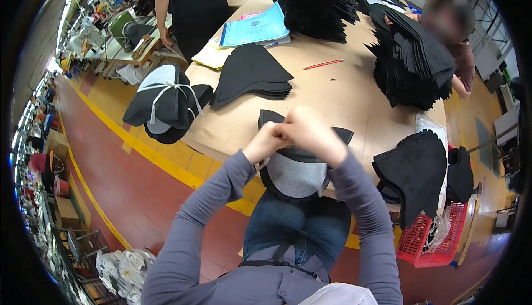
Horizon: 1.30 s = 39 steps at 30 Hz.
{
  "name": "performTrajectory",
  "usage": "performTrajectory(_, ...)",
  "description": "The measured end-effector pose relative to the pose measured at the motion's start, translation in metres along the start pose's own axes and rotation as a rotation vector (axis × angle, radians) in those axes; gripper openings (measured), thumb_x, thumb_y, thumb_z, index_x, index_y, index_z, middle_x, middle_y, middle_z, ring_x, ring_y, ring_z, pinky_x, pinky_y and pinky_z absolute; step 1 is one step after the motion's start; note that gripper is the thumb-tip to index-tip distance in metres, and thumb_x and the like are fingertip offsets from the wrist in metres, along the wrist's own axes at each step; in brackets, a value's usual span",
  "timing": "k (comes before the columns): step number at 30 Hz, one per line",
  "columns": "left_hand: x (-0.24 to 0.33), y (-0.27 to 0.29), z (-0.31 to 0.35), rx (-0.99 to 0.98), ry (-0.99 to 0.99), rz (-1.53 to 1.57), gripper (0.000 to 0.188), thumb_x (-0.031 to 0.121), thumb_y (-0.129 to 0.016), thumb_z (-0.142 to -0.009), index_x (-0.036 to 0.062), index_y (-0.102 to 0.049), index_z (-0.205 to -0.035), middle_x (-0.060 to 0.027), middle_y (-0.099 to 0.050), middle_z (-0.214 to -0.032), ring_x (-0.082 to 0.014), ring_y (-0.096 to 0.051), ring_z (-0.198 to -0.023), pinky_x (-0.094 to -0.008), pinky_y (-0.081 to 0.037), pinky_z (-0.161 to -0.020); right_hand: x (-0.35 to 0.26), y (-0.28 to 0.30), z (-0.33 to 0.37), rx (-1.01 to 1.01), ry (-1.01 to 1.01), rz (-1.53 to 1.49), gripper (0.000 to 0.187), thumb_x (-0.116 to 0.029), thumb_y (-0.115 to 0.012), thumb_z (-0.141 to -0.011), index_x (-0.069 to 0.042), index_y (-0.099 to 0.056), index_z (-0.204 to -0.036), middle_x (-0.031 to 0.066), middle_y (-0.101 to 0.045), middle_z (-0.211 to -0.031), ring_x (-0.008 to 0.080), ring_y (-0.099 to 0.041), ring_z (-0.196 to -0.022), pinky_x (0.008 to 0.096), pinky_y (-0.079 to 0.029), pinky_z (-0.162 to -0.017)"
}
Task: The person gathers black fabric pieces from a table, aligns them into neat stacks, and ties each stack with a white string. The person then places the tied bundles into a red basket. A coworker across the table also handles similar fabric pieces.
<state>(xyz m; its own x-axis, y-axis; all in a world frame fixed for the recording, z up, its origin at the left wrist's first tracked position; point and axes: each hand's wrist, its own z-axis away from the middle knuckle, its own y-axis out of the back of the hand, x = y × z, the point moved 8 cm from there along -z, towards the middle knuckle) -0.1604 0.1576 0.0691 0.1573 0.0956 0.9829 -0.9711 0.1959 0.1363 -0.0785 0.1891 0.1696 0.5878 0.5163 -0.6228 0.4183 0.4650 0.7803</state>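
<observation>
Close together over the table's near edge, my left hand (266,141) and my right hand (311,134) are both closed, their fingers meeting. What they hold, if anything, is hidden. Right below them lies a bundle of black cut pieces (271,117) with a light grey curved piece (293,176) on its near side. A bit of something white shows by my left wrist. To the left, another bundle of black and grey pieces (163,100) is tied with a white strip (169,86). Beyond my left hand sits a loose stack of black curved pieces (249,75).
Tall black stacks (316,5) stand at the back and a large pile (413,55) at right, beside a person (463,55). Another person (197,11) stands far left. A blue folder (255,28), a red pencil (323,64), black pieces (415,166) and a red basket (438,244) are around.
</observation>
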Motion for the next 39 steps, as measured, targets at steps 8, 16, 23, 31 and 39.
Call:
performTrajectory(8, -0.014, 0.002, 0.017, 0.121, 0.066, 0.671, 0.024, 0.028, -0.065, -0.095, 0.0041, -0.068, -0.092, 0.0047, -0.057, -0.071, 0.0, -0.051, -0.063, -0.0149, -0.037, -0.053, -0.049, -0.031, 0.064, -0.397, 0.433, -0.94, 0.023, -0.017, -0.055, -0.098, 0.002, -0.067, -0.091, 0.0032, -0.064, -0.072, 0.0142, -0.063, -0.064, 0.0288, -0.049, -0.059)
performTrajectory(16, 0.035, 0.015, 0.029, 0.202, -0.192, 0.094, 0.018, 0.016, -0.064, -0.094, 0.0006, -0.073, -0.097, 0.001, -0.059, -0.071, -0.0065, -0.055, -0.066, -0.0189, -0.042, -0.057, 0.022, -0.082, 0.05, 0.192, -0.14, -0.394, 0.016, -0.012, -0.057, -0.093, 0.001, -0.061, -0.101, 0.006, -0.062, -0.066, 0.0135, -0.06, -0.055, 0.0286, -0.047, -0.051)
performTrajectory(23, 0.047, 0.034, 0.05, 0.117, -0.348, -0.068, 0.02, 0.015, -0.063, -0.094, -0.001, -0.071, -0.103, -0.0073, -0.065, -0.092, -0.0147, -0.061, -0.092, -0.0282, -0.05, -0.082, 0.004, -0.08, 0.045, -0.054, 0.006, -0.868, 0.019, -0.012, -0.053, -0.094, 0.003, -0.064, -0.089, 0.0052, -0.063, -0.074, 0.0122, -0.061, -0.068, 0.0255, -0.049, -0.064)
performTrajectory(31, -0.05, 0.023, 0.059, 0.354, -0.136, 0.521, 0.024, 0.02, -0.066, -0.094, -0.0031, -0.071, -0.1, -0.0089, -0.071, -0.096, -0.0131, -0.064, -0.092, -0.0258, -0.048, -0.086, 0.021, -0.052, 0.003, -0.011, -0.108, -1.258, 0.025, -0.017, -0.051, -0.1, 0.004, -0.064, -0.099, 0.0046, -0.064, -0.078, 0.011, -0.059, -0.069, 0.0255, -0.051, -0.068)
performTrajectory(39, -0.016, 0.031, 0.068, 0.864, -0.278, 0.025, 0.011, 0.004, -0.069, -0.085, -0.0019, -0.074, -0.093, -0.0074, -0.07, -0.08, -0.0159, -0.064, -0.077, -0.0266, -0.05, -0.074, 0.009, -0.054, 0.045, 0.408, -0.003, -0.178, 0.072, -0.003, -0.068, -0.081, 0.003, -0.034, -0.144, 0.0157, -0.06, -0.086, 0.0298, -0.063, -0.078, 0.0375, -0.051, -0.069)
